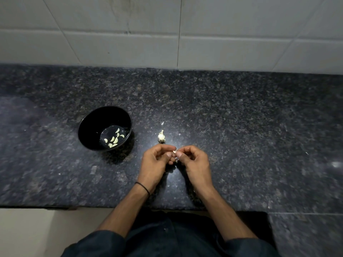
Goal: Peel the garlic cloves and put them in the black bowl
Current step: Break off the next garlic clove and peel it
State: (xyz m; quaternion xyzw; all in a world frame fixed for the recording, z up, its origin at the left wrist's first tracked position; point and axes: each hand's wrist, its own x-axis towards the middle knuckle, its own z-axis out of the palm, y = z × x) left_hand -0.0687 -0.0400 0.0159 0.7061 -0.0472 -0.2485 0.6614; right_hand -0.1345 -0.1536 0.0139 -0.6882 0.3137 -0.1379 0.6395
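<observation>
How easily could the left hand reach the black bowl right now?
Probably yes, easily: the left hand is just right of the black bowl, and nothing stands on the counter between them. It is pinching a garlic clove together with the right hand, though.

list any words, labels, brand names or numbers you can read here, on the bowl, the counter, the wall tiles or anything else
No readable text anywhere in this view.
black bowl: plain, no label or print on the parts that show.
counter: speckled stone only.
wall tiles: blank, only stains and joints.
wristband: plain black cord.
garlic clove, pinched by the left hand and right hand: no marking.
</observation>
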